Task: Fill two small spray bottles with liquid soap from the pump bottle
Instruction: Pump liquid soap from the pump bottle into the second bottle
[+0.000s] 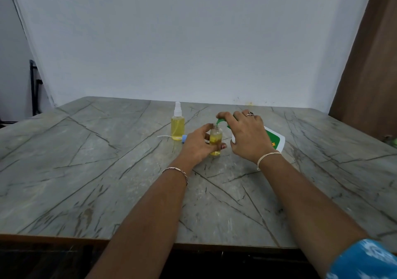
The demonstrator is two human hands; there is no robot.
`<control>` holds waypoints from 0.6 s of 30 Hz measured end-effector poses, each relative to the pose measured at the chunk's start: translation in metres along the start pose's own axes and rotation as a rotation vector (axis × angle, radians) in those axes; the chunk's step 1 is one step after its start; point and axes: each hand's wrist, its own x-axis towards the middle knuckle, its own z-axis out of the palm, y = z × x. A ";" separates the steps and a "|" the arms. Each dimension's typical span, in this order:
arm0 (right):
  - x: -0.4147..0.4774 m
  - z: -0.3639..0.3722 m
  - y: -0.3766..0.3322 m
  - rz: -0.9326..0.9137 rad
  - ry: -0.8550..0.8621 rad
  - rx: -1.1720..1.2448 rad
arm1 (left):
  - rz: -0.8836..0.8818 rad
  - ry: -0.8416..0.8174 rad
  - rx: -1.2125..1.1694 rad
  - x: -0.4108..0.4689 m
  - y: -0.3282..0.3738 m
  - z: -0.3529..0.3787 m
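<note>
Here, two bare forearms are stretched over the grey veined desk [107, 171], a thin bracelet [178, 172] worn on the left wrist and a pale band [266, 157] on the right. The open bottle [216, 141], partly filled with yellow soap, is stood upright on the desk and clamped in the left hand [198, 144], its grip closed around the glass. The pump bottle [272, 140], white with a green label, is tilted and held by the right hand [247, 135], whose grip is wrapped over the green pump [220, 121]; the spout is set at the open neck. Farther left, a capped spray bottle [177, 126], full of yellow liquid, is stood beside a loose sprayer [171, 137] laid flat.
</note>
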 end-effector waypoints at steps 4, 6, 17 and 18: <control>0.000 0.002 0.000 -0.003 0.014 0.000 | 0.001 -0.001 -0.018 0.000 0.000 0.000; -0.001 0.002 0.002 -0.013 0.016 -0.004 | -0.002 -0.001 -0.025 0.000 0.000 0.000; -0.002 0.000 0.002 -0.012 -0.003 -0.007 | 0.004 -0.003 -0.014 0.000 0.000 -0.001; -0.002 0.001 0.002 -0.008 0.003 -0.003 | 0.008 -0.004 -0.017 0.000 -0.001 -0.001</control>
